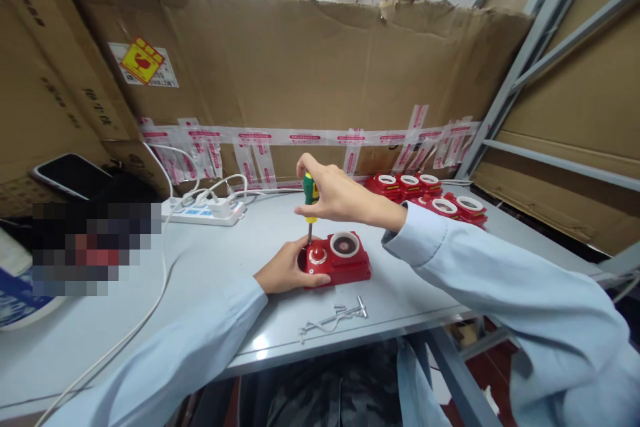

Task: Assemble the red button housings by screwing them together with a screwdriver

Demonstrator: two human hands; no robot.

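Red knob-fitted unit (345, 270) placed on pale tabletop (210, 247), just below centre of frame; left end gripped by left hand (285, 268). Green-and-yellow screwdriver (309, 192) grasped by handle in right hand (335, 193), held nearly upright, shank directed down at unit's far left corner. Slender metal parts (362, 307) laid at lower centre. Similar red units (444, 207) grouped right of centre; power strip (197, 217) set at left.

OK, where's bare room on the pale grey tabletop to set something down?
The tabletop is bare between the white plastic power strip, the thin white cable and the left hand. Another bare patch lies right of the red rectangular box. Crowded: the back right, with white-ringed red boxes, and in front of the held box, with silver metal pieces.
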